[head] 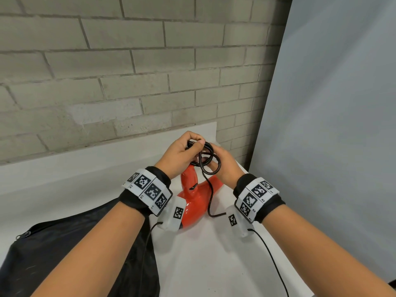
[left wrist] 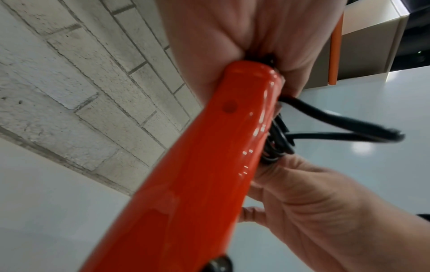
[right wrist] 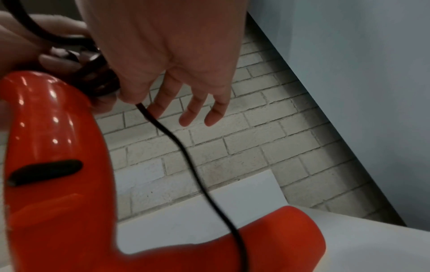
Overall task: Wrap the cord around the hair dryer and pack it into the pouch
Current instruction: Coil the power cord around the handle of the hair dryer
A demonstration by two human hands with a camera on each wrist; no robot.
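Observation:
A glossy red hair dryer (head: 192,202) lies on the white table (head: 203,264) with its handle raised toward the wall. My left hand (head: 182,151) grips the handle's tip together with coils of the black cord (head: 210,196), thumb on top. My right hand (head: 225,168) is just right of it and pinches a cord loop between thumb and forefinger (right wrist: 130,92), with the other fingers straight. One loose strand of the cord (right wrist: 186,152) hangs down across the dryer body (right wrist: 46,147). The handle (left wrist: 197,165) fills the left wrist view, with cord loops (left wrist: 325,114) at its right. The black pouch (head: 75,254) lies at the lower left.
A grey brick wall (head: 107,82) stands close behind the table. A pale grey panel (head: 332,125) closes off the right side. Thin black cables (head: 272,258) trail from the wrist cameras over the table. The pouch's zipper (head: 23,234) shows at the far left.

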